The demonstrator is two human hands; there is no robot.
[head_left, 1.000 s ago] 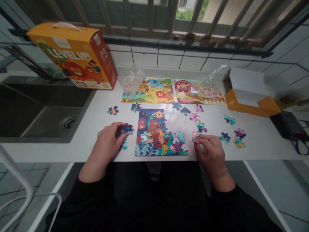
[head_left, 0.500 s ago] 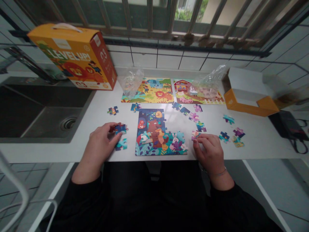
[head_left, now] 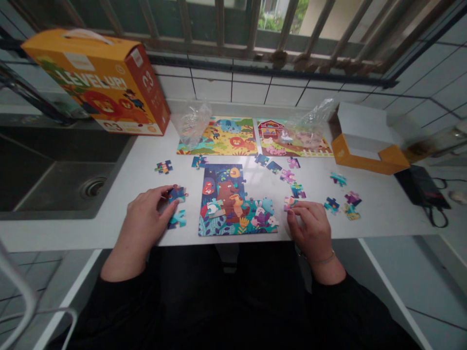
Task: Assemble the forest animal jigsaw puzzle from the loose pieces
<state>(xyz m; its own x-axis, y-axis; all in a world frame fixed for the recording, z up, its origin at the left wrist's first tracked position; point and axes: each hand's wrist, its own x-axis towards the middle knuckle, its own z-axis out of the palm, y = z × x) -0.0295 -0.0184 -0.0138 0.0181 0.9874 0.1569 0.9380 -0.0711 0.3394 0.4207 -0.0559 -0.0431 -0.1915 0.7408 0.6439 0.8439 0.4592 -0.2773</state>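
Note:
A partly built forest jigsaw [head_left: 233,201] lies on the white counter [head_left: 383,214] in front of me. My left hand [head_left: 144,221] rests to its left, fingers pinched on a dark blue puzzle piece [head_left: 177,193]; a teal piece [head_left: 178,218] lies just below the fingertips. My right hand [head_left: 310,228] sits at the jigsaw's right edge, fingers curled on a pink piece [head_left: 289,201]. Several loose pieces [head_left: 292,177] are scattered to the right and above the jigsaw.
Two finished puzzles [head_left: 219,136] [head_left: 292,141] lie at the back under clear plastic bags [head_left: 193,124]. An orange puzzle box [head_left: 98,85] stands back left beside a sink [head_left: 54,180]. An open orange-and-white box [head_left: 368,143] and a dark pouch [head_left: 421,187] sit right.
My left hand has drawn the dark blue piece leftward, away from the jigsaw's edge, uncovering the teal piece. My right hand stays in place on the pink piece. The view shifted slightly.

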